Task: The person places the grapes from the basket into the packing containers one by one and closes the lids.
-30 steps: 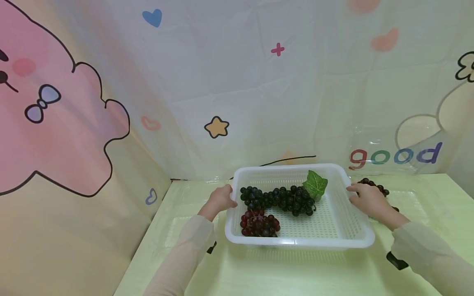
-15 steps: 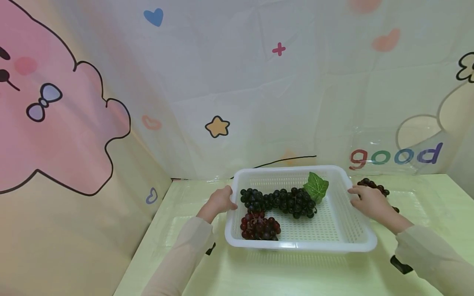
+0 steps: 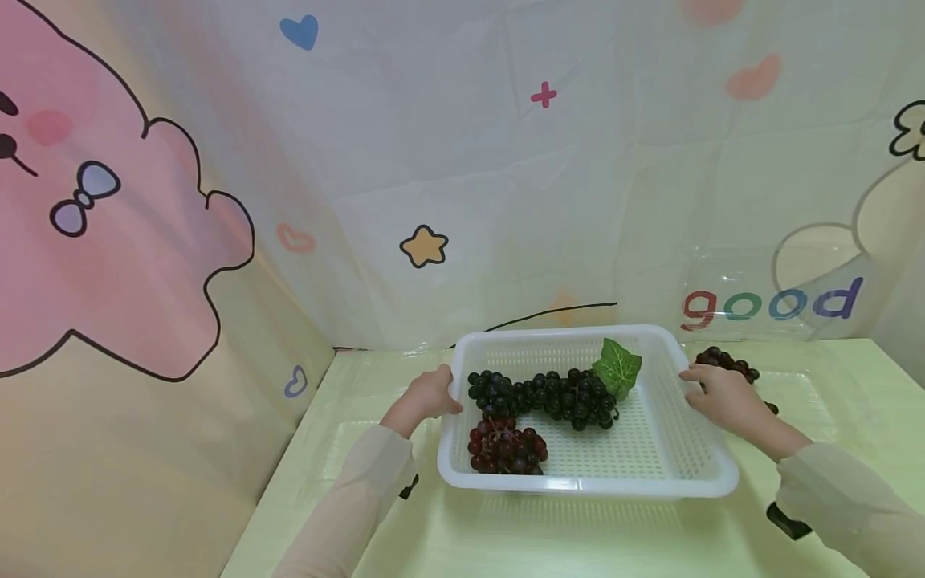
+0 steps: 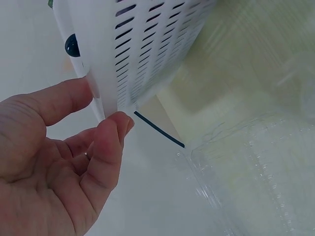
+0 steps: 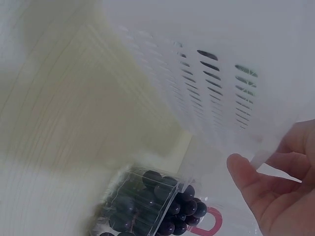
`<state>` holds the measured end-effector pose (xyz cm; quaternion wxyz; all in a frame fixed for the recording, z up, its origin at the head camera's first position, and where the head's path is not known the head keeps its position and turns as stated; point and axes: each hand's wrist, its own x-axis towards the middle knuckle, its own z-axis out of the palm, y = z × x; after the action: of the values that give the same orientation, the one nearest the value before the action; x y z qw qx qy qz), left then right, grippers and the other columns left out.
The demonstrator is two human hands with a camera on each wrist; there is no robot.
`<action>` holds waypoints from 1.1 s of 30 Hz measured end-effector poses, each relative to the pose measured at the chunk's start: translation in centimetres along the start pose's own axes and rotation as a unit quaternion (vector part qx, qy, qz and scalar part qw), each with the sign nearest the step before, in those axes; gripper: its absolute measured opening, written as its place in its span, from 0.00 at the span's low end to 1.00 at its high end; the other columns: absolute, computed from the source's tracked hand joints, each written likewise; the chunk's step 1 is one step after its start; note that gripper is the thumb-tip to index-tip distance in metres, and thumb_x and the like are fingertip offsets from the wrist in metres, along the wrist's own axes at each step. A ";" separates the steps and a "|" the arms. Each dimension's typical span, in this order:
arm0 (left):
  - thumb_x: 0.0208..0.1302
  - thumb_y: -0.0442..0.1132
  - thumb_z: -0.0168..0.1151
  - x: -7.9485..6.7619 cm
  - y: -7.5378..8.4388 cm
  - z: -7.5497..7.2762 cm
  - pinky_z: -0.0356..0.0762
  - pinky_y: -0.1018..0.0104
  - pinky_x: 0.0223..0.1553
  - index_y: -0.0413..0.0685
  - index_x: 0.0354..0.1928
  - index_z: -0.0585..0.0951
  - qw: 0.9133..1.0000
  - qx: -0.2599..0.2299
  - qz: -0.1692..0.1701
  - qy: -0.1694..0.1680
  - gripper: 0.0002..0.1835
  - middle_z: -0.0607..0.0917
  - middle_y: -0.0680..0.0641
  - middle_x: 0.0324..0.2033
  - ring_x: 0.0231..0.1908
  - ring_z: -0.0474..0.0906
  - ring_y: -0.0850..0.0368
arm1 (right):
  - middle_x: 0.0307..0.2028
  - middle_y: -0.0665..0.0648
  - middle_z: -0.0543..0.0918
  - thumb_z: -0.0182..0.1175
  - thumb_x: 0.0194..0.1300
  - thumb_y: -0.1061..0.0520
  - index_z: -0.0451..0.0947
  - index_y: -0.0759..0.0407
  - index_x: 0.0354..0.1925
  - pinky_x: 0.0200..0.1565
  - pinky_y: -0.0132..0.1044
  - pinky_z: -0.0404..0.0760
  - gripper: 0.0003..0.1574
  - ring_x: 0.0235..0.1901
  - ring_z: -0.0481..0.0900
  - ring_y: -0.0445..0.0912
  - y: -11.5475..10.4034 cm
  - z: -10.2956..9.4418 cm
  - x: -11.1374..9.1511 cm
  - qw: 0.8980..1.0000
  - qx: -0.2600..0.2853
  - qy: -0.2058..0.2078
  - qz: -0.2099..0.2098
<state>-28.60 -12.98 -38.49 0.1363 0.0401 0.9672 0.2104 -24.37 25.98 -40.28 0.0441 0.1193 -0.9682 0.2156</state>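
Both hands carry a white perforated plastic basket [image 3: 578,486] by its short ends, its underside raised off the table in both wrist views. My left hand [image 3: 425,396] pinches the left rim between thumb and fingers; its wrist view shows this grip [image 4: 74,142] close up. At the opposite end, my right hand [image 3: 730,399] pinches the right rim. Dark grapes [image 3: 574,397] stretch across the inside of the basket, with a green leaf [image 3: 618,368] at their right end. Nearer the front left corner lies a bunch of red grapes [image 3: 508,449].
A clear plastic box [image 5: 142,201] of dark grapes stands behind my right hand. Further clear plastic packaging [image 4: 246,162] lies on the table's left side. A printed curtain [image 3: 477,177] hangs along the table's back edge.
The basket has come slightly nearer to me, lower in the head view, with both hands keeping their grip on it. The grapes and leaf ride along inside.
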 end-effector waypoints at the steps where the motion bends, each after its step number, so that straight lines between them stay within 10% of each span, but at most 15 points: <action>1: 0.50 0.37 0.65 0.0 0.0 0.0 0.77 0.63 0.30 0.39 0.47 0.68 1.000 0.001 0.000 -0.002 0.23 0.77 0.40 0.40 0.33 0.77 0.52 | 0.49 0.80 0.69 0.56 0.53 0.64 0.72 0.77 0.45 0.37 0.54 0.75 0.21 0.44 0.71 0.70 0.0 0.0 0.0 1.000 -0.001 0.000 -0.001; 33: 0.51 0.37 0.64 0.1 -0.2 -0.1 0.74 0.66 0.25 0.40 0.46 0.66 1.000 -0.011 -0.002 -0.021 0.23 0.76 0.42 0.37 0.27 0.74 0.55 | 0.55 0.74 0.66 0.55 0.59 0.53 0.64 0.70 0.56 0.45 0.55 0.70 0.32 0.52 0.66 0.66 -3.7 -1.9 3.3 0.995 -0.002 -0.076 -0.069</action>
<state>-28.76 -13.13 -38.53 0.1577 0.0410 0.9618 0.2199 -26.59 22.87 -36.58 -0.0150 0.2015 -0.9587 0.2003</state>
